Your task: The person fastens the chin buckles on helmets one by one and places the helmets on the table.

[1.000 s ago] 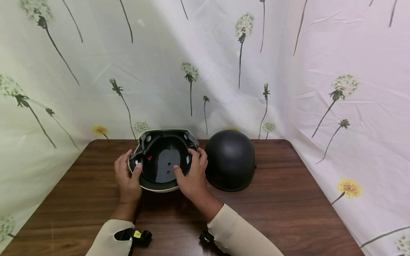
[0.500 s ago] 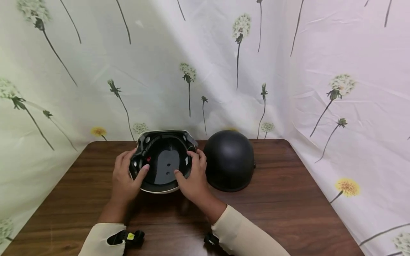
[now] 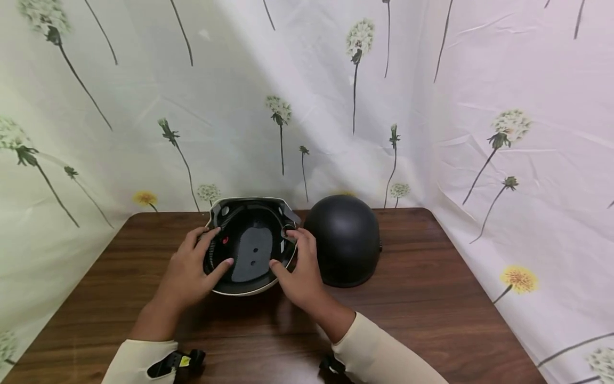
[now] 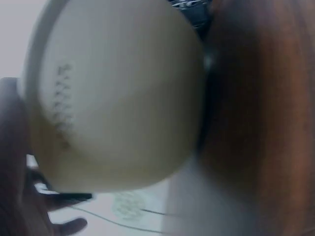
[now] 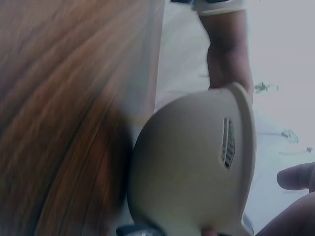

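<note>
While both thumbs hang in over its hollow, the cream helmet (image 3: 254,213) is upside down right between a person's two hands, so I'm looking at the black inside. The left hand (image 3: 184,274) has its fingers spread and pretty straight, reaching over the rim on its own side, not wrapped tight around anything. The right hand (image 3: 301,277) looks loose too, fingertips up by the opposite rim and thumb sticking out straight; whether every fingertip actually touches, I can't tell. Just past the left index fingertip there's a little red bit (image 3: 225,240), and between the two thumb tips is a grey patch (image 3: 254,239) with two dark holes. A grey flap (image 3: 289,212) pokes out beyond the right fingertips. Below the fingers, the shell (image 5: 182,157) curves down close to the wood table (image 3: 431,298), and there's a slotted vent (image 5: 228,142) on the side by the right hand. The left wrist view is blurry, fwiw. Just outside the right fingers sits a black helmet (image 3: 342,240), dome up. Back behind the fingertips hangs a pale cloth (image 3: 331,80) with dandelions all over it.
</note>
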A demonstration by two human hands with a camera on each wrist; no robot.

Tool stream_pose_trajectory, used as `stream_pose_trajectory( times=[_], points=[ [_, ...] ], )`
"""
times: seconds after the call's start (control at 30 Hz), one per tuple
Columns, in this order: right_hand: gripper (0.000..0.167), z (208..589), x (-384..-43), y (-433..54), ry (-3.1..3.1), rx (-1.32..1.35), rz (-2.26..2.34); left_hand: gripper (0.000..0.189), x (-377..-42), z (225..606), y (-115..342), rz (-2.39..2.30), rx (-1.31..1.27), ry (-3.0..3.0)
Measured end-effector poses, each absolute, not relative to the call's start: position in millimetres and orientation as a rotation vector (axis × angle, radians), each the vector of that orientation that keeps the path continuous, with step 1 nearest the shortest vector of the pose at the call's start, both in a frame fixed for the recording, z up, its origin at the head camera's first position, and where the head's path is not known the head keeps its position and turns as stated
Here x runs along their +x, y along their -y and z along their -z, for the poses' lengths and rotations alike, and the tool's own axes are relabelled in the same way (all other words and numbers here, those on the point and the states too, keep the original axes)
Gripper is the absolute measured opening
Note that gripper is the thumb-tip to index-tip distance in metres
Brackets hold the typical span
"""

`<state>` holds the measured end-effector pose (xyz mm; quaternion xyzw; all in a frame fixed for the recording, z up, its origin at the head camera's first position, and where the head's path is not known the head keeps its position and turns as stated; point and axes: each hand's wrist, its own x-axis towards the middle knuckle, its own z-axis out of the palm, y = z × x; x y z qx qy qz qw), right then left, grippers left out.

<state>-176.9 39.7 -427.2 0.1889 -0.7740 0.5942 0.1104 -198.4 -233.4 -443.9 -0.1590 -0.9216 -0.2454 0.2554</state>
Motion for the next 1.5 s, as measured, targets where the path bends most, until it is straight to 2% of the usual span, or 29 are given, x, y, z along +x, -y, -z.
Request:
stream_pose_trajectory(
  times=[0.2, 0.47, 0.7, 1.0, 1.3, 1.5],
  points=[
    [0.061, 424.5, -185.6, -55.5, 2.321, 0.511, -1.771, 0.070, -205.4, 414.7, 233.3, 0.390, -0.477, 2.608],
    [0.056, 425.7, -198.0, -70.0, 2.393, 0.513, -1.768, 0.065, -234.6, 395.6, 240.2, 0.402, -0.511, 2.793],
    [0.061, 428.2, -202.5, -73.8, 2.445, 0.510, -1.769, 0.062, -248.0, 392.8, 236.6, 0.262, -0.397, 2.986],
    [0.052, 436.5, -205.2, -73.1, 2.512, 0.462, -1.710, 0.054, -250.7, 398.0, 227.1, 0.106, -0.313, 3.006],
    [0.053, 438.8, -204.4, -70.0, 2.548, 0.460, -1.672, 0.031, -249.4, 399.2, 235.8, 0.241, -0.379, 2.916],
    [0.054, 436.6, -203.3, -69.8, 2.511, 0.457, -1.678, 0.030, -247.1, 396.3, 239.4, 0.298, -0.421, 2.852]
  ],
)
